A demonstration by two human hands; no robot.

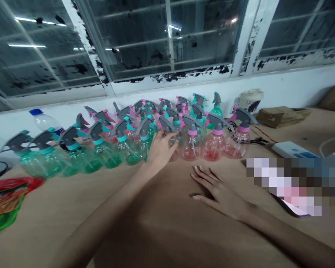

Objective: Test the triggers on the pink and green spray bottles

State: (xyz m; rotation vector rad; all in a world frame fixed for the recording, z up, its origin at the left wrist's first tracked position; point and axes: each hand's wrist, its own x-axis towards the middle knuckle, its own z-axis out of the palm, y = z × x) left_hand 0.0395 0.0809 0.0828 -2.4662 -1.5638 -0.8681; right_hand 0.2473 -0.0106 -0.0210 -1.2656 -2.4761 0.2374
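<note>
In the head view, my left hand (pixel 163 149) reaches to the front row of spray bottles. Its fingers curl around the upper part of a pink spray bottle (pixel 167 123) with a grey trigger head; the hand covers much of that bottle. To its left stand green spray bottles (pixel 128 150) with turquoise collars. On its right are pink spray bottles (pixel 190 147) with pink collars, a little coloured liquid showing in the bottoms. My right hand (pixel 222 191) rests palm down on the table, fingers stretched out and holding nothing.
More spray bottles (pixel 182 100) crowd behind, against the wall below the windows. A blue-capped plastic bottle (pixel 46 121) and a red-green packet (pixel 8 201) are at left. To the right sit a white tub (pixel 249 99), a cardboard box (pixel 280 116), a white box (pixel 294 149) and cables (pixel 257 140).
</note>
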